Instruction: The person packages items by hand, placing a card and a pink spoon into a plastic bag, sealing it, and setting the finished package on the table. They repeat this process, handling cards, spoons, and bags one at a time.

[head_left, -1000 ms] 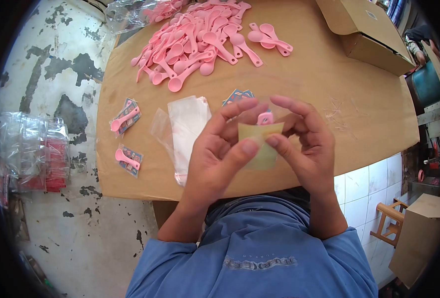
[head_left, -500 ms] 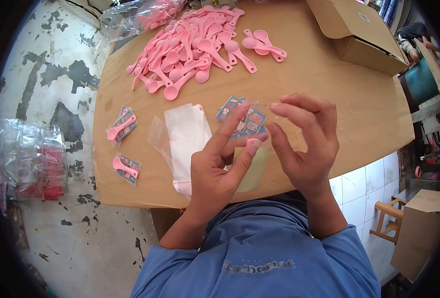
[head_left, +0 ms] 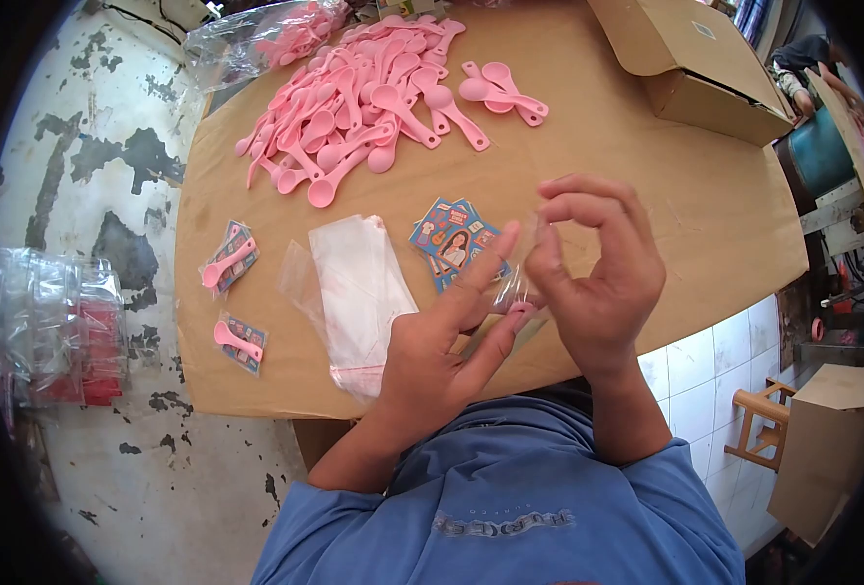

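Observation:
My left hand [head_left: 441, 356] holds a small clear plastic bag [head_left: 513, 290] with something pink at my thumb tip; most of the contents are hidden by my fingers. My right hand [head_left: 599, 268] pinches the bag's upper edge between thumb and index finger. Behind my left hand lie several blue printed cards [head_left: 456, 234]. Left of it is a stack of clear bags [head_left: 359, 292]. Two bagged cards, each with a pink spoon [head_left: 229, 261] [head_left: 238, 340], lie at the table's left. A large heap of pink spoons [head_left: 354, 97] is at the back.
A few pink spoons [head_left: 502, 93] lie right of the heap on the paper-covered table [head_left: 685, 234]. An open cardboard box [head_left: 695, 73] stands at the back right. A wooden stool [head_left: 763, 424] and another box [head_left: 826, 448] are on the floor. Part of another person [head_left: 797, 83] shows at the far right.
My right thumb and index finger have closed on the clear bag, which now stretches between my hands. The view has shifted slightly, and more of the cards shows.

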The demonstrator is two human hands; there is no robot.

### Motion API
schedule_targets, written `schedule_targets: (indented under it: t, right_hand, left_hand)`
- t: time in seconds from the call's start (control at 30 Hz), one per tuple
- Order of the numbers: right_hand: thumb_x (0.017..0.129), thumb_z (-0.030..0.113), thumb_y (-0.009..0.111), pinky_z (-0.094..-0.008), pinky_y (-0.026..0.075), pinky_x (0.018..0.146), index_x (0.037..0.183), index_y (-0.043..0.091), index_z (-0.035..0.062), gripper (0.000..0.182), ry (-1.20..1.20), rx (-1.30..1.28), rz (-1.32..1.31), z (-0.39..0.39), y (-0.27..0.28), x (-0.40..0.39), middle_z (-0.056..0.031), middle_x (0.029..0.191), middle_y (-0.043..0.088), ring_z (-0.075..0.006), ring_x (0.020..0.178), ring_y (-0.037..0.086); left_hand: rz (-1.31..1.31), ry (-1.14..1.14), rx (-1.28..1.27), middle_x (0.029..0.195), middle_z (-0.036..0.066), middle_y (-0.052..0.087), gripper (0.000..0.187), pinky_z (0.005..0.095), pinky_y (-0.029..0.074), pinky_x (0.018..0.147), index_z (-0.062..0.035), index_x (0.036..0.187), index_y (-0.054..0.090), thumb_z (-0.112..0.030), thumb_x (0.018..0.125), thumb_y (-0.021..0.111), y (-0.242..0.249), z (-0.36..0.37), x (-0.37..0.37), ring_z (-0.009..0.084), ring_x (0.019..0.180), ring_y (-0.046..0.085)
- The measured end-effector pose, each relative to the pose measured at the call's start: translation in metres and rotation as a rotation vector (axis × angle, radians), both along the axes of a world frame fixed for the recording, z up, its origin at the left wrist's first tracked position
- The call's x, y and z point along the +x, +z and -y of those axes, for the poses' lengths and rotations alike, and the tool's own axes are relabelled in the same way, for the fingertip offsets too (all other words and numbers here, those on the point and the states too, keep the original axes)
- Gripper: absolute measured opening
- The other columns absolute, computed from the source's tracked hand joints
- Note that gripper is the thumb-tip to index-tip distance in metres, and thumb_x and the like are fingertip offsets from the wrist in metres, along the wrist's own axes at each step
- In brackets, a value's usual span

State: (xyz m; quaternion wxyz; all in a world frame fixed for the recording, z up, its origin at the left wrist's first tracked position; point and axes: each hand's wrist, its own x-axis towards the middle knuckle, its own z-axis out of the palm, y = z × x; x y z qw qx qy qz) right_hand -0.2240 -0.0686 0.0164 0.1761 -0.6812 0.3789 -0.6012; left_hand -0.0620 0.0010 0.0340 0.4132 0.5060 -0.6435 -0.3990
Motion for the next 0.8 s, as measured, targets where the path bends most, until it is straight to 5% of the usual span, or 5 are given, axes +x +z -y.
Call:
schedule_targets:
  t: [0.2,0.3,0.43,0.6,0.8]
  right_hand:
    - [0.098,-0.005,0.056,-0.0370,0.053,0.095,0.100,0.059,0.0029,0.008,0.220,0.265,0.916,0.015,0.001,-0.026,-0.0143,0.109,0.068,-0.0224,0.097,0.067]
    - [0.099,-0.006,0.052,-0.0296,0.054,0.077,0.095,0.055,0.0025,0.010,0.279,0.235,0.978,0.018,-0.012,-0.048,-0.0109,0.097,0.063,-0.0155,0.077,0.059]
    - [0.096,0.003,0.062,-0.0213,0.033,0.049,0.101,0.060,0.0021,0.006,0.402,0.419,0.720,0.002,-0.022,-0.057,-0.0059,0.090,0.060,-0.0055,0.064,0.046]
    - [0.098,0.006,0.066,-0.0199,0.037,0.059,0.113,0.069,-0.0014,0.017,0.553,0.609,0.305,-0.016,-0.014,-0.028,-0.0010,0.091,0.066,-0.0011,0.068,0.050]
    - [0.101,0.008,0.070,-0.0199,0.051,0.073,0.113,0.071,-0.0014,0.015,0.555,0.703,0.432,-0.020,-0.012,-0.015,-0.0021,0.098,0.073,-0.0043,0.087,0.067]
  left_hand:
    - [-0.481,0.066,0.271,0.119,0.022,0.075,0.057,0.0330,0.053,0.103,0.0048,0.151,0.043,-0.004,0.101,0.067,-0.007,0.000,-0.003,0.0224,0.116,0.071]
    - [-0.555,0.067,0.275,0.121,0.023,0.074,0.038,0.0369,0.054,0.104,0.0039,0.138,0.055,-0.004,0.102,0.064,-0.003,0.005,0.001,0.0265,0.119,0.070]
    - [-0.553,0.066,0.122,0.125,0.024,0.071,0.023,0.0390,0.055,0.103,0.0040,0.124,0.063,-0.004,0.103,0.064,-0.015,0.009,0.007,0.0265,0.117,0.071]
    - [-0.513,0.077,0.033,0.127,0.021,0.070,0.023,0.0392,0.055,0.102,0.0052,0.123,0.065,-0.005,0.102,0.065,-0.024,0.011,0.011,0.0227,0.112,0.070]
    - [-0.538,0.172,0.117,0.122,0.017,0.073,0.026,0.0323,0.058,0.092,0.0063,0.126,0.066,-0.005,0.102,0.066,-0.012,0.004,0.015,0.0183,0.107,0.071]
